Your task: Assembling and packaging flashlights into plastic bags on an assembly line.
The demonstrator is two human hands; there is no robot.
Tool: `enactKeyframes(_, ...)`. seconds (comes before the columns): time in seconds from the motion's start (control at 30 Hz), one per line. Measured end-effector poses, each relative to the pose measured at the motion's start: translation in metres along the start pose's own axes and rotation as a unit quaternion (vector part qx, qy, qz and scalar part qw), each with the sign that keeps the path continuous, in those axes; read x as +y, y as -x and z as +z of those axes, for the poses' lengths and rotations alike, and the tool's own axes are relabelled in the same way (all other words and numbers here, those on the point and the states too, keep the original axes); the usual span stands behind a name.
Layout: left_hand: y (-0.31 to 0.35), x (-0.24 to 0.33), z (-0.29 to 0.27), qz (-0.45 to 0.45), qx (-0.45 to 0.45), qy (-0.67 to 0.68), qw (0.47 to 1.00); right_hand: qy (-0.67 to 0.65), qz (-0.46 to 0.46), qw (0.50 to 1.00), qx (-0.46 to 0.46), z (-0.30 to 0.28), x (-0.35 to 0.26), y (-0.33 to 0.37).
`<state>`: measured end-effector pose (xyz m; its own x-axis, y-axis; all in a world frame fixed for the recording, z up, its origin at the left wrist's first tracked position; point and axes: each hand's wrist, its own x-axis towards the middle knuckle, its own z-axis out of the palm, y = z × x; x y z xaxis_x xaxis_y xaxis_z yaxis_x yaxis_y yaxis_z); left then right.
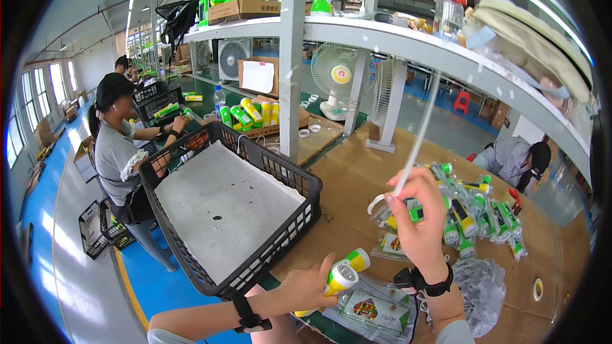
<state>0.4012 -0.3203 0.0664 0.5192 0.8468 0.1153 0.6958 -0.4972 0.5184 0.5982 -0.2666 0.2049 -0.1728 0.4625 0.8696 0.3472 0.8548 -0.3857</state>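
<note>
Many bagged flashlights lie piled right of the black crate, apparently done, while the bare flashlight your left hand grips near that crate seems left, your right hand pinching a white strip.

A cardboard-covered workbench is carrying a busy spread from where I'm standing.
Brown cardboard is lying over the green top, and the black crate is resting at the bench's edge. Just right of the crate, flat printed bags are lying together; farther right of it, a whitish translucent tangle and a heap of bagged flashlights are sitting, and a tape roll is lying well apart from it.
</note>
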Motion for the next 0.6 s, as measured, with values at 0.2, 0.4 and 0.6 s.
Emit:
enactKeyframes(0.2, -0.028, -0.009, 0.040, -0.214, -0.021, -0.010, 0.977, 0.065, 0.096, 0.986, -0.117, -0.014, 0.022, 0.023)
enactKeyframes(0.4, -0.094, -0.063, 0.058, -0.074, 0.249, 0.039, 0.965, 0.009, 0.244, 0.964, -0.108, -0.013, 0.071, 0.067)
enactKeyframes(0.6, -0.105, -0.063, 0.059, -0.025, 0.321, 0.023, 0.946, -0.024, 0.278, 0.959, -0.056, -0.012, 0.070, 0.079)
